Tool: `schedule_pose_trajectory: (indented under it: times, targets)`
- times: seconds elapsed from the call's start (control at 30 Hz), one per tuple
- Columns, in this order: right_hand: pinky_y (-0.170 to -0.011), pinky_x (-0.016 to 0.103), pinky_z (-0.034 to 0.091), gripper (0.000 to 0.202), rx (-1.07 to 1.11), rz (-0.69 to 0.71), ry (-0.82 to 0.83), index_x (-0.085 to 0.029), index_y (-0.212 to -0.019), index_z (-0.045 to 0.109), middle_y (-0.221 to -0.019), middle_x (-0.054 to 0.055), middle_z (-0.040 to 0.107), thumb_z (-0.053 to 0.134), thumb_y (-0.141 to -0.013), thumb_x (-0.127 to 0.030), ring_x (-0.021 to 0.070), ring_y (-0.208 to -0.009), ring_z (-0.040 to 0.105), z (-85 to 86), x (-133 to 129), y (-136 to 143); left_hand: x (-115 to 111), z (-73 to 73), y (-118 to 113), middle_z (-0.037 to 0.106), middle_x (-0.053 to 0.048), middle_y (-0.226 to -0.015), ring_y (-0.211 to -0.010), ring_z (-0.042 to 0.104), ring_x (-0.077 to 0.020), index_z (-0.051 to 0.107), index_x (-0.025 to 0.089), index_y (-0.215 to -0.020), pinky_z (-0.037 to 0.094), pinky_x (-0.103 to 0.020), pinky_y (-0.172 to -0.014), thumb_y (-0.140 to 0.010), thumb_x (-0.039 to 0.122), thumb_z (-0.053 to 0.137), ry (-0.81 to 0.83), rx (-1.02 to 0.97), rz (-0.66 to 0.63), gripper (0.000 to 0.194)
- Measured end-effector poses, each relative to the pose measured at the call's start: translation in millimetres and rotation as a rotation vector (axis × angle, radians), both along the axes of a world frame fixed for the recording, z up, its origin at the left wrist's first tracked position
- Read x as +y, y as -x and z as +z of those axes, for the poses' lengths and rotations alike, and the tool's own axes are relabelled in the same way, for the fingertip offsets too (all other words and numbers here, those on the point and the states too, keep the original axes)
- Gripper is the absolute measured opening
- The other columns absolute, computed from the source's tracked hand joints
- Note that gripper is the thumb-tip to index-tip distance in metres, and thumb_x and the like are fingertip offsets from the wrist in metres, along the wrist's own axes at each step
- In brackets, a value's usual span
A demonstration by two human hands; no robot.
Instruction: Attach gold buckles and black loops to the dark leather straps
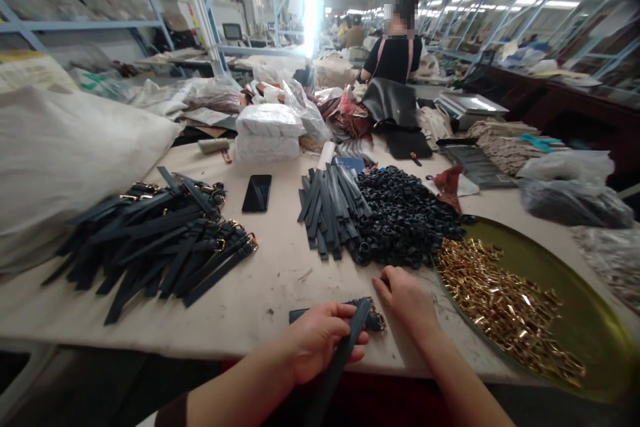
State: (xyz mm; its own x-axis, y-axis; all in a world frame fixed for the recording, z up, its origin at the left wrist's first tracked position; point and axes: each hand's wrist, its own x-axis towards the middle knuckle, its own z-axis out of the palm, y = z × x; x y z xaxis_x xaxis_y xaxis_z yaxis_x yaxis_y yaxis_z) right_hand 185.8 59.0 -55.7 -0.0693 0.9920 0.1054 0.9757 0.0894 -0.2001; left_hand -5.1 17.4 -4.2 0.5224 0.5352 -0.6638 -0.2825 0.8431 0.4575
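Observation:
My left hand point(320, 340) is closed on a dark leather strap point(341, 350), pinched between thumb and fingers, with its lower end hanging toward my lap. Behind those fingers, finished straps with gold buckles point(377, 323) lie on the table near its front edge. My right hand point(407, 297) has its fingers curled together just in front of a heap of small black loops point(405, 213). What it pinches, if anything, is too small to make out. Left of the loops is a stack of plain dark straps point(330, 210). Gold buckles point(505, 300) fill part of a brass-coloured tray point(590, 320) at the right.
A large pile of buckled straps point(165, 233) covers the table's left side, beside a white sack point(65, 160). A phone point(257, 193) lies in the middle. Wrapped white packages point(270, 130) and a black bag point(393, 107) stand farther back. A person point(395, 57) is beyond the table.

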Motion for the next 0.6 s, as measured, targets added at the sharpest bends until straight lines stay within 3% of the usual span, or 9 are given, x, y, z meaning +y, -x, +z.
schedule_pose_trajectory:
  times: [0.07,0.13,0.27,0.4,0.53,0.6]
  targets:
    - [-0.059,0.029,0.034,0.016,-0.042,0.021,-0.002,-0.02,-0.07,0.054,-0.071,0.006,0.057,0.043,-0.08,-0.028,0.0198,-0.065,0.053,2.6,-7,-6,1,-2.3,1,0.059,-0.006,-0.085,-0.073,0.057,-0.0115,0.053,0.01,-0.094,0.047,-0.024,-0.064,-0.056,-0.002,0.048,0.018,-0.055,-0.006,0.04]
    - [-0.062,0.031,0.036,0.014,0.06,-0.001,0.019,-0.02,-0.072,0.054,-0.073,0.006,0.058,0.044,-0.079,-0.027,0.0204,-0.067,0.054,6.2,-16,-11,1,-4.2,2,0.058,-0.007,-0.09,-0.075,0.057,-0.0117,0.055,0.009,-0.094,0.047,-0.025,-0.067,-0.055,-0.004,0.047,0.028,-0.094,-0.022,0.042]
    - [-0.064,0.032,0.042,0.024,0.655,-0.235,0.117,-0.019,-0.092,0.052,-0.079,0.005,0.06,0.05,-0.076,-0.037,0.0189,-0.069,0.055,15.3,-45,-13,-1,-8.2,3,0.057,-0.006,-0.088,-0.079,0.056,-0.0118,0.058,0.011,-0.096,0.047,-0.024,-0.069,-0.056,-0.004,0.048,0.037,-0.17,-0.065,0.043]
    - [-0.065,0.03,0.044,0.039,1.258,-0.334,0.345,-0.02,-0.109,0.05,-0.078,0.002,0.061,0.051,-0.077,-0.041,0.0154,-0.066,0.054,20.0,-80,2,-9,-10.1,2,0.056,-0.004,-0.085,-0.067,0.054,-0.0069,0.06,0.011,-0.094,0.044,-0.017,-0.058,-0.061,0.002,0.052,0.006,-0.237,-0.162,0.035]
    - [-0.067,0.029,0.047,0.031,1.706,-0.437,0.48,-0.023,-0.105,0.054,-0.084,0.002,0.065,0.056,-0.077,-0.036,0.014,-0.069,0.058,20.7,-101,18,-15,-3.5,2,0.057,-0.003,-0.085,-0.06,0.052,-0.0053,0.056,0.016,-0.104,0.039,-0.015,-0.051,-0.068,0.013,0.054,-0.089,-0.184,-0.349,0.036]
    - [-0.066,0.026,0.049,0.026,1.861,-0.477,0.47,-0.022,-0.098,0.057,-0.084,0.001,0.066,0.061,-0.074,-0.031,0.0119,-0.067,0.059,23.5,-105,21,-18,3.6,1,0.057,-0.001,-0.079,-0.06,0.051,-0.0072,0.053,0.018,-0.107,0.04,-0.018,-0.055,-0.072,0.017,0.05,-0.266,-0.043,-0.426,0.036]
